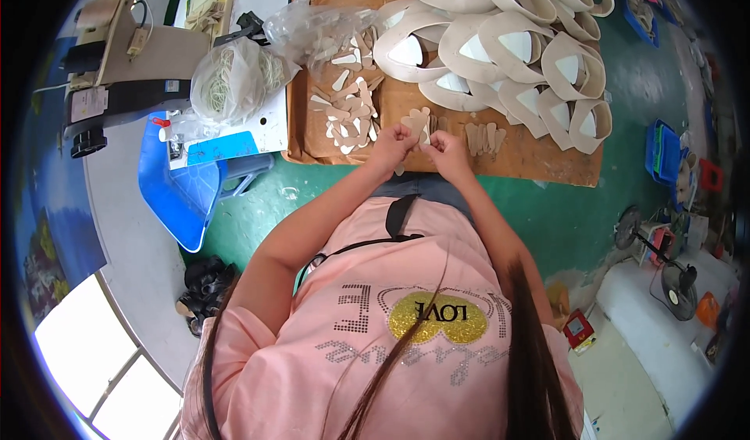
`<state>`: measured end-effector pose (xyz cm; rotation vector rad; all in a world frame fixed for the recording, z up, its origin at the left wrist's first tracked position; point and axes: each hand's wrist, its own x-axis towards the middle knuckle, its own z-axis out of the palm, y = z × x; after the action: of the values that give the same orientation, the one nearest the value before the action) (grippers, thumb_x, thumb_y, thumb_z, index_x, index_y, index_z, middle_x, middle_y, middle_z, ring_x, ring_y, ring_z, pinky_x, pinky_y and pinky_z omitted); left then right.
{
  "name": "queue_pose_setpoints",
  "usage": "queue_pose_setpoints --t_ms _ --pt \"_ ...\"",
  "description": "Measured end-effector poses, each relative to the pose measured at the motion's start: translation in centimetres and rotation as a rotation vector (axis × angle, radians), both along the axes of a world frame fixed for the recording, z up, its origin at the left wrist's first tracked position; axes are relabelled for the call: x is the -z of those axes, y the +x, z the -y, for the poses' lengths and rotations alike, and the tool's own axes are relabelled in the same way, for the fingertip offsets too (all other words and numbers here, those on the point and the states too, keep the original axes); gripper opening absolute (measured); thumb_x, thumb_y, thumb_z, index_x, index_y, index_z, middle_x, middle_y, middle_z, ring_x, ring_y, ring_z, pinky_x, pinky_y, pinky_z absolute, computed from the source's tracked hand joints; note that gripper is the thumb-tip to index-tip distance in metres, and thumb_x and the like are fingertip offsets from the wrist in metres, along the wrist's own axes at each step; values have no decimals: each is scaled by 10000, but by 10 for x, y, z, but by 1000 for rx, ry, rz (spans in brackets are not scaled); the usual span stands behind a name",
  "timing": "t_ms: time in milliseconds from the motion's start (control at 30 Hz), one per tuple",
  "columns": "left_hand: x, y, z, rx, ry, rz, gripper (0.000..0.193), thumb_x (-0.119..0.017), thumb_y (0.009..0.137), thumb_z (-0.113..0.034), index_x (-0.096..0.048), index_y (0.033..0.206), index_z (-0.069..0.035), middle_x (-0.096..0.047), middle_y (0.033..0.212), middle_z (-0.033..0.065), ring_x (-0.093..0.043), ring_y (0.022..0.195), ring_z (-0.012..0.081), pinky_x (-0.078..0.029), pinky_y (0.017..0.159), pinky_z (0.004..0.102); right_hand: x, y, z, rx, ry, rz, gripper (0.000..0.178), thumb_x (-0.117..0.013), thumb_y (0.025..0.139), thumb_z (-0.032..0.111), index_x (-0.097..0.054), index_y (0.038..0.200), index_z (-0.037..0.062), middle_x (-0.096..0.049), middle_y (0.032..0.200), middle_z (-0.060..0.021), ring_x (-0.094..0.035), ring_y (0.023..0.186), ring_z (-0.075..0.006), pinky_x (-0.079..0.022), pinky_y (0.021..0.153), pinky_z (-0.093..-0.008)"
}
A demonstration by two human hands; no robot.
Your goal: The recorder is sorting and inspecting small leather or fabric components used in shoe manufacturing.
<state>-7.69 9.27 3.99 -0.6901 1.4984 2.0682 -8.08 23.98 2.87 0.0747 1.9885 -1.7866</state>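
Note:
My left hand (393,145) is closed around a few small beige tongue-shaped pieces (416,120), fanned out above its fingers, at the table's near edge. Right beside it, my right hand (450,153) has its fingers pinched together at the edge of these pieces; what lies between its fingertips is too small to tell. A loose heap of similar pieces (353,116), some white side up, lies to the left. Just right of my hands is a neat row of the same pieces (485,138). Beyond it, many beige shoe uppers (476,49) with white patches overlap in rows.
Brown sheeting covers the table (539,163). At the left stand a sewing machine (133,100), a clear bag of pale cord (238,81) and a blue plastic stool (183,194). A fan (673,288) stands at the right, with blue baskets (662,153) behind.

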Motion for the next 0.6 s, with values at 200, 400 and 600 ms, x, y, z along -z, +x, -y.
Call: queue_pose_setpoints --t_ms 200,400,600 --pt "-20 6 -6 161 41 58 75 -570 768 -67 -495 768 -70 -537 597 22 -390 423 53 -274 383 189 -4 -21 -38 187 802 -589 43 -498 745 74 -533 741 50 -527 745 -124 -524 671 -330 -415 575 -419" --pt "-32 1 12 90 72 -43 278 -501 782 -16 -551 1051 -69 -494 578 -2 -352 425 52 -277 406 180 -42 -22 -50 41 843 -1105 82 -566 697 43 -555 778 47 -536 768 -76 -541 642 -242 -441 551 -329" --pt "-44 -8 -1 146 180 15 128 -518 788 -61 -601 861 4 -516 589 27 -369 448 47 -284 424 176 -56 -9 -50 -37 773 -1365 196 -596 656 -14 -582 849 20 -564 823 -67 -565 665 -205 -460 560 -294"
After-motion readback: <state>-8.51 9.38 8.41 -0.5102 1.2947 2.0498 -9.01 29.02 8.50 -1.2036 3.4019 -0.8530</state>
